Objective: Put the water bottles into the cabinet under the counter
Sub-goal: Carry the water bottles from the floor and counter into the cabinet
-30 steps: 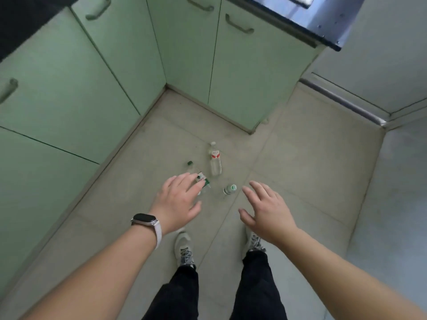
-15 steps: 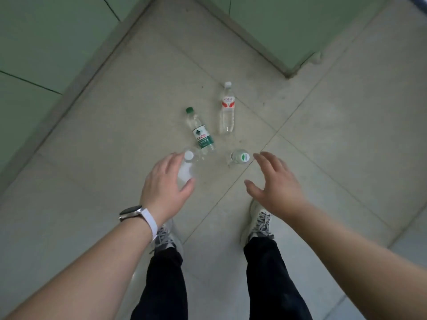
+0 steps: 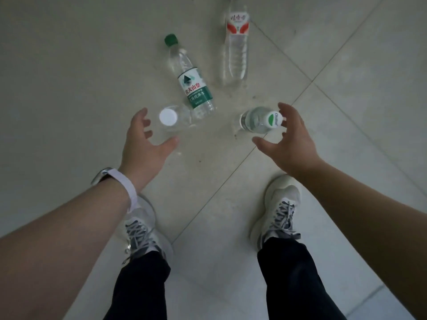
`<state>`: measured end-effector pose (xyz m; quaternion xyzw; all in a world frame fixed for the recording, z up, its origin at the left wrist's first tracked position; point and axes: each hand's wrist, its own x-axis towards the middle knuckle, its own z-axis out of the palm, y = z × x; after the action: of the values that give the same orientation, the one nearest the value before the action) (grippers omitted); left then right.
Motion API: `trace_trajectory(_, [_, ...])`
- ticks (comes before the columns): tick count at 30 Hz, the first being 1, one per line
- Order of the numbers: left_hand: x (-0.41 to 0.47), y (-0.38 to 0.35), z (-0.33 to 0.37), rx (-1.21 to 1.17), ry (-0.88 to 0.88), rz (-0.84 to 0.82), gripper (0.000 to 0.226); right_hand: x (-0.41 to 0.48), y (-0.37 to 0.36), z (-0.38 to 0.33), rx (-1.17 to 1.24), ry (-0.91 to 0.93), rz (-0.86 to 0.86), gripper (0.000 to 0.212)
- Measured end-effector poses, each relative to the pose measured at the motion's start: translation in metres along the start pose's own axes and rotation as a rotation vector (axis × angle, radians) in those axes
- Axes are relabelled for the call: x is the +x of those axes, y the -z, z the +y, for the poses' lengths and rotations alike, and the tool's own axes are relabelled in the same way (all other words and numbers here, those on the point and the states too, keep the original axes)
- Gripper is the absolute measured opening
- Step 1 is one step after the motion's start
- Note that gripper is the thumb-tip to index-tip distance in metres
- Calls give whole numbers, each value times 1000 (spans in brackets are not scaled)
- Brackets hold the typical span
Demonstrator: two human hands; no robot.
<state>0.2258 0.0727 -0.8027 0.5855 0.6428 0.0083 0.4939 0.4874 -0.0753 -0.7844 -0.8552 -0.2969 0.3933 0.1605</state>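
Your left hand [image 3: 143,144] gapes beside the white-capped bottle [image 3: 168,117], your right hand [image 3: 291,142] beside the near-right bottle [image 3: 258,120], neither gripping; the far red-labelled bottle [image 3: 236,42] is cropped on top.

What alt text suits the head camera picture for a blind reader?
Open left hand and right hand reach for a white-capped bottle and a green-and-white-capped bottle on the tiled floor; green-label bottle and red-label bottle sit beyond.

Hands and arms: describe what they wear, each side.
The left hand is bare, with no glove; its wrist carries a watch on a pale strap with a dark, silver-edged case. The right hand is bare too, with no watch or ring visible. The left forearm and right forearm show no sleeves.
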Motion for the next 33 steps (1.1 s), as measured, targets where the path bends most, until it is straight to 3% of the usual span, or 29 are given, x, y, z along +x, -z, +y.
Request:
trace_trajectory(12, [47,-31,-9,-8,-289,30,61,45,-36,12,95,48,128,67])
trace_trajectory(23, [24,-7,20,-60,-225,95,57,28,-17,-40,187,0,121,53])
trace_trajectory(33, [-69,108,119,-172,-180,125,53,-60,73,-174,239,113,44,55])
